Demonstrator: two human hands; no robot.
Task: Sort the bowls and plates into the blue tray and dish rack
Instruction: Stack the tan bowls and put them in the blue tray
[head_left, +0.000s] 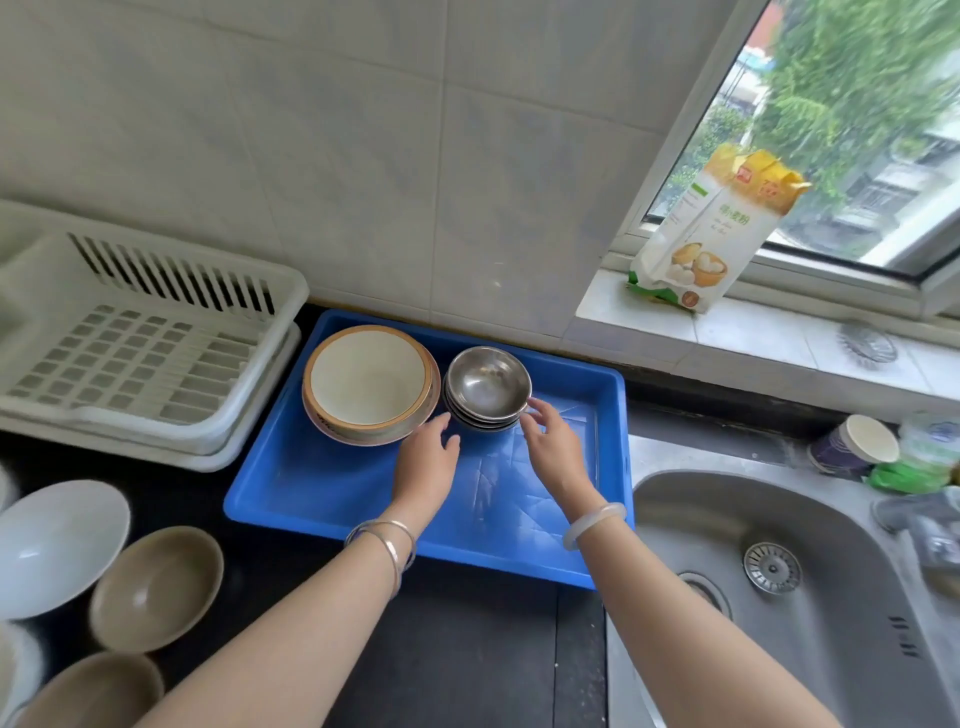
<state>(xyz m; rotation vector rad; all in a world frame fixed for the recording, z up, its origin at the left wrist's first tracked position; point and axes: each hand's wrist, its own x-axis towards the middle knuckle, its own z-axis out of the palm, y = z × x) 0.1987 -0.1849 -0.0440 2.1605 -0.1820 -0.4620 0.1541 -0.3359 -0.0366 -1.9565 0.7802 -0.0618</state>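
Even daylight is admitted through the window (852, 135) at upper right; edges are bowed by wide-angle distortion, with blur at lower left.

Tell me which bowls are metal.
The stack of steel bowls at the back of the blue tray, between both hands. The bowls beside it and on the counter are ceramic, white or tan.

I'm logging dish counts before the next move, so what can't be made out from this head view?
- Stack of steel bowls in the blue plastic tray: the top bowl hides how many sit under it.
- Cream brown-rimmed plates: stacked, count unclear.
- Tan and white bowls on the counter: some cut by the left and bottom edges.
- White slatted dish rack: left end cut off.
- Left hand, right hand: grip on the steel stack unclear.
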